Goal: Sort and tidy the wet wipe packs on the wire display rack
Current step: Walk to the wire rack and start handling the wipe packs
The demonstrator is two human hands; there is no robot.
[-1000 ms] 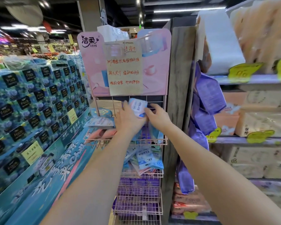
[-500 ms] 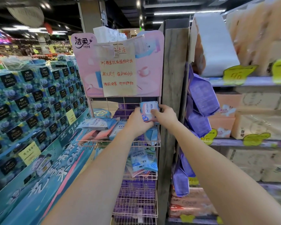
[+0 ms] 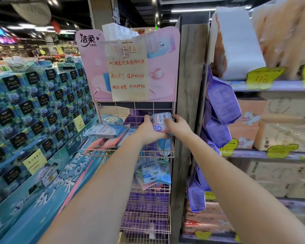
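Note:
A pink wire display rack (image 3: 130,152) stands in front of me with several tiers. Both hands hold one small blue-and-pink wet wipe pack (image 3: 161,121) upright over the right end of the top basket. My left hand (image 3: 148,131) grips its left side and bottom; my right hand (image 3: 178,126) grips its right side. More wet wipe packs (image 3: 104,132) lie flat and askew in the left of the top basket. Another loose pile of blue packs (image 3: 155,170) sits in the second basket. Purple packs (image 3: 146,205) fill the lower tiers.
A pink header board with a handwritten paper sign (image 3: 128,74) tops the rack. A wooden shelf end panel (image 3: 188,85) flanks it on the right, with hanging purple packs (image 3: 220,101) and tissue shelves beyond. A stack of blue tissue boxes (image 3: 33,106) fills the left.
Both hands carried the pack from the basket's middle toward its right end and turned it more upright. The view shifted slightly.

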